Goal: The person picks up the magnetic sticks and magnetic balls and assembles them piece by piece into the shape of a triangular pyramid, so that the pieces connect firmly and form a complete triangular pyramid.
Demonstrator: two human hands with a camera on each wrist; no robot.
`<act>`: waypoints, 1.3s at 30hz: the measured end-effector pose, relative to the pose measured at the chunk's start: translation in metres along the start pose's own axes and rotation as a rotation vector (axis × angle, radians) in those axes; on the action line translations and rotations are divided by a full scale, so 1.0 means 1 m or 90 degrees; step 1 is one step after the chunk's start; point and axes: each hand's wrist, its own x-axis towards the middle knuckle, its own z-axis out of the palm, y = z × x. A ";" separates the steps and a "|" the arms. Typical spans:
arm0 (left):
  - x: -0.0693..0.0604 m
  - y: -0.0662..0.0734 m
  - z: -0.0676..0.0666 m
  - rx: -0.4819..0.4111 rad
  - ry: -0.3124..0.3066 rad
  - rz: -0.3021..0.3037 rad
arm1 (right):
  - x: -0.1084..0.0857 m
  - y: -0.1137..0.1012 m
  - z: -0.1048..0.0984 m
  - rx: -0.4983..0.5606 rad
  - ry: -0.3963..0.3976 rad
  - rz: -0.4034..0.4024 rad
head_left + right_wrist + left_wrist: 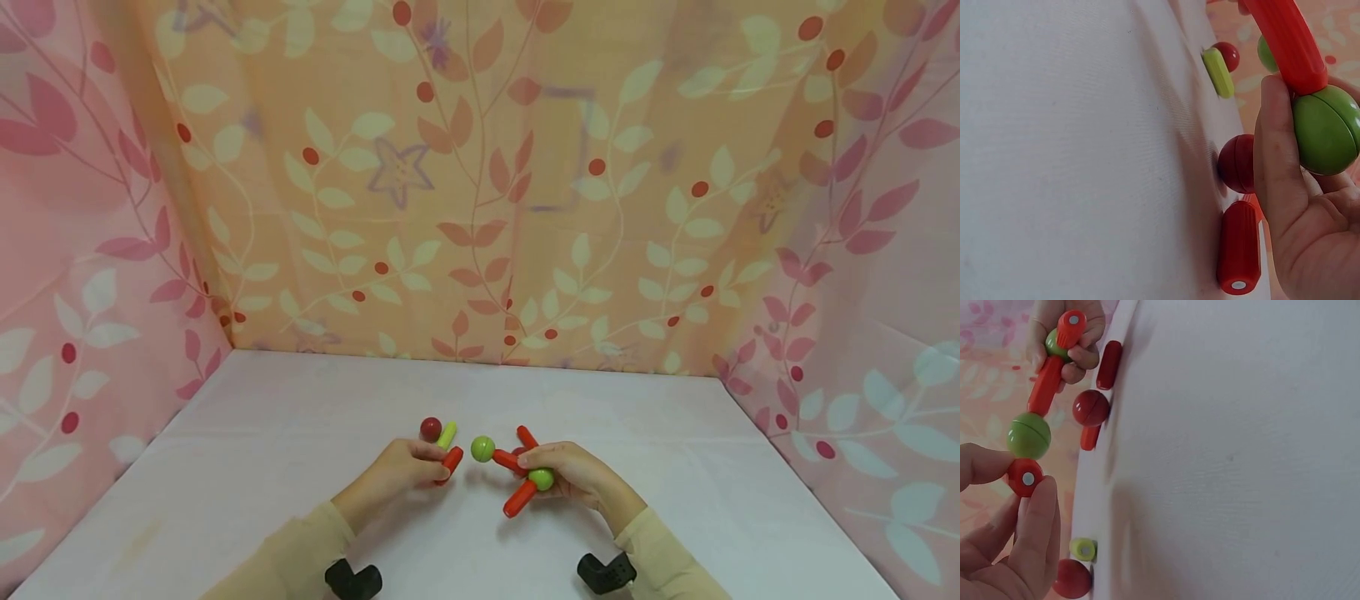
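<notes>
My left hand [408,467] pinches a red magnetic rod [451,465] between thumb and fingers; a pale disc shows on its end [1028,479] in the left wrist view. My right hand [573,475] holds a joined piece by its green ball [1327,129]. Two red rods extend from that ball: one rod [519,500] points toward the front, the other rod [1045,384] leads to a second green ball [483,449]. In the head view a small gap separates this second ball from the left hand's rod.
On the white table [300,417], a red ball [431,429] and a yellow-green rod [447,434] lie beyond my left hand. Near my right hand lie another red ball [1237,164] and red rods [1240,247]. Patterned cloth walls [480,208] surround the table.
</notes>
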 end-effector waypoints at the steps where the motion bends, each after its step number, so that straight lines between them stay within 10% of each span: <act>1: 0.000 -0.001 0.001 -0.009 0.001 -0.002 | 0.000 0.000 0.000 0.000 0.000 -0.001; 28: -0.017 -0.001 0.016 -0.078 -0.069 0.048 | 0.000 0.000 0.002 0.002 -0.014 -0.005; 39: -0.021 0.001 0.024 -0.050 -0.094 0.003 | -0.001 -0.001 0.004 -0.001 -0.008 -0.003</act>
